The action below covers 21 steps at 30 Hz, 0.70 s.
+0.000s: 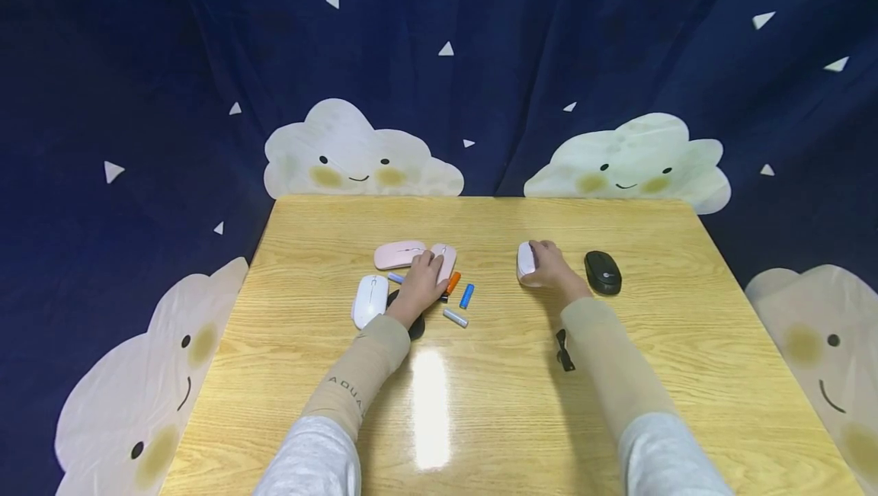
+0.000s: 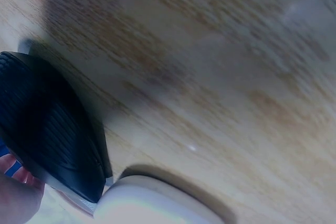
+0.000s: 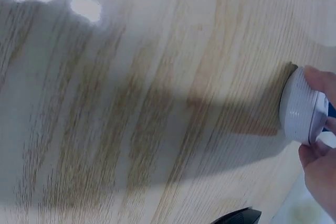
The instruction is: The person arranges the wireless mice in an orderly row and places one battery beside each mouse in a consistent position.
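Observation:
My left hand (image 1: 420, 286) grips a pink computer mouse (image 1: 446, 254), thumb and fingers at its two sides. A second pink mouse (image 1: 394, 254) lies just left of it. Beneath the left wrist is a black mouse (image 1: 417, 328), partly hidden by the arm in the head view; its ribbed side (image 2: 47, 124) shows in the left wrist view. A white mouse (image 1: 370, 299) sits beside that. On the right, my right hand (image 1: 551, 267) holds another white mouse (image 1: 525, 260) between thumb and fingers; its ribbed side (image 3: 299, 106) faces the right wrist camera.
Around the left hand lie an orange battery (image 1: 453, 283), a blue battery (image 1: 467, 296) and a silver one (image 1: 456, 318). A black mouse (image 1: 603, 273) rests right of the right hand. A small black bow-shaped piece (image 1: 564, 351) lies by the right forearm. A dark curtain hangs behind the wooden table (image 1: 494, 420).

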Each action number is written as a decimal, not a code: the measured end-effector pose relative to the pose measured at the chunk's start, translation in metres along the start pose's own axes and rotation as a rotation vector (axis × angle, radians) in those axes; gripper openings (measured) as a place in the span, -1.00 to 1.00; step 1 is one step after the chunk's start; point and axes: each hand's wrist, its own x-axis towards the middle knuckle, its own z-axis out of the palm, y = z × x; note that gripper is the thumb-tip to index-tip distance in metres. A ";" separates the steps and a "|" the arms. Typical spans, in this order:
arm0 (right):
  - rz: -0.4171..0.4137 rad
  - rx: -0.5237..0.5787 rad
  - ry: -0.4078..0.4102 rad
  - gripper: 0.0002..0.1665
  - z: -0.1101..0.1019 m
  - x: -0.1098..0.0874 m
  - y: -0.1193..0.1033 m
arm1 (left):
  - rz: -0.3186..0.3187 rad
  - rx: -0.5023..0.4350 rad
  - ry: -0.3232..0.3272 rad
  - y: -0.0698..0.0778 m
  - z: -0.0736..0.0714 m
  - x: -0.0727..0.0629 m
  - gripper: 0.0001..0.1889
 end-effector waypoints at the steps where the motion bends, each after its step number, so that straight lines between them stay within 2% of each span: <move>1: -0.009 -0.010 -0.007 0.04 -0.001 0.001 0.001 | 0.000 -0.002 0.000 0.000 0.000 0.000 -0.42; 6: -0.023 -0.023 -0.067 0.04 -0.005 0.002 0.001 | 0.003 -0.004 0.004 0.000 0.000 0.000 -0.43; 10: -0.011 0.058 -0.110 0.11 -0.003 0.011 0.015 | 0.002 -0.010 -0.002 0.001 0.000 0.001 -0.43; 15: -0.037 0.126 -0.118 0.25 0.023 0.053 0.071 | -0.003 -0.017 -0.014 0.001 0.000 0.001 -0.43; 16: -0.058 0.127 -0.118 0.24 0.026 0.053 0.074 | -0.005 -0.017 -0.015 0.001 0.000 0.001 -0.43; 17: -0.073 0.131 -0.107 0.23 0.033 0.062 0.087 | -0.006 -0.018 -0.016 0.001 0.000 0.001 -0.43; 18: -0.055 0.125 -0.106 0.22 0.037 0.069 0.093 | -0.007 -0.018 -0.014 0.001 0.000 0.001 -0.43; 21: -0.071 0.116 -0.075 0.21 0.049 0.085 0.116 | -0.010 -0.018 -0.012 0.000 0.000 0.001 -0.43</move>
